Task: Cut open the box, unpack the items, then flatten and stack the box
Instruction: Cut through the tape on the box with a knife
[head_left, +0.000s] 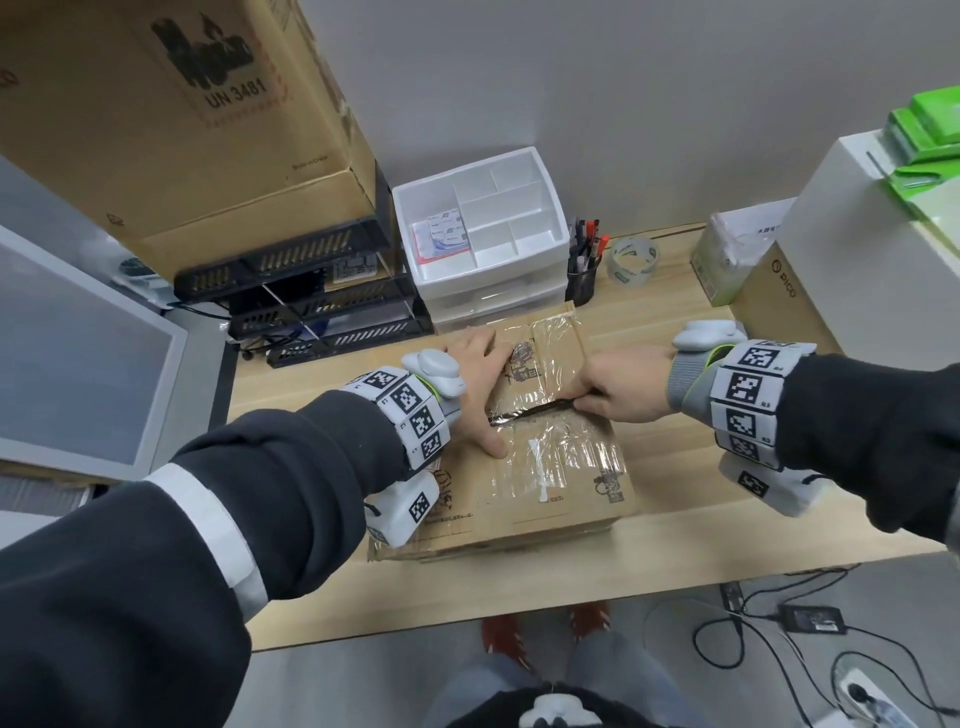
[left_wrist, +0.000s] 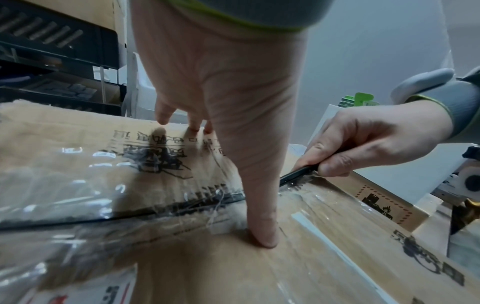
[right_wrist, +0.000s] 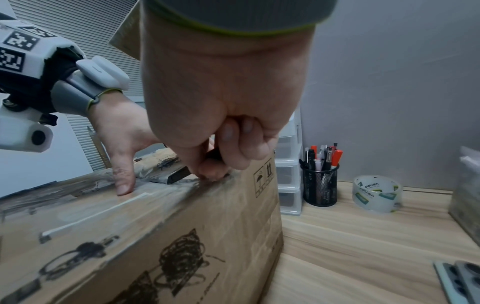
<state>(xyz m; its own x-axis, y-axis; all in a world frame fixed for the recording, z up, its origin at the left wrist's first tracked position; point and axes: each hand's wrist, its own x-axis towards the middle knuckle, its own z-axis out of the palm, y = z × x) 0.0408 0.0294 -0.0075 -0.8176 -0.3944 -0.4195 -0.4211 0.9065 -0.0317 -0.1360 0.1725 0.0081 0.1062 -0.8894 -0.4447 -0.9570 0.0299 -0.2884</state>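
The cardboard box (head_left: 545, 457) sits on the wooden desk (head_left: 675, 545), its top sealed in clear tape (left_wrist: 78, 185). The left hand (head_left: 478, 384) lies spread on the lid, fingers straight, thumb pressing just beside the centre seam (left_wrist: 130, 214). The right hand (head_left: 623, 384) pinches a slim black cutter (left_wrist: 296, 174), its blade laid in that seam. This looks like the cutting step; next, I'd judge, the blade must run along the seam, clear of that thumb.
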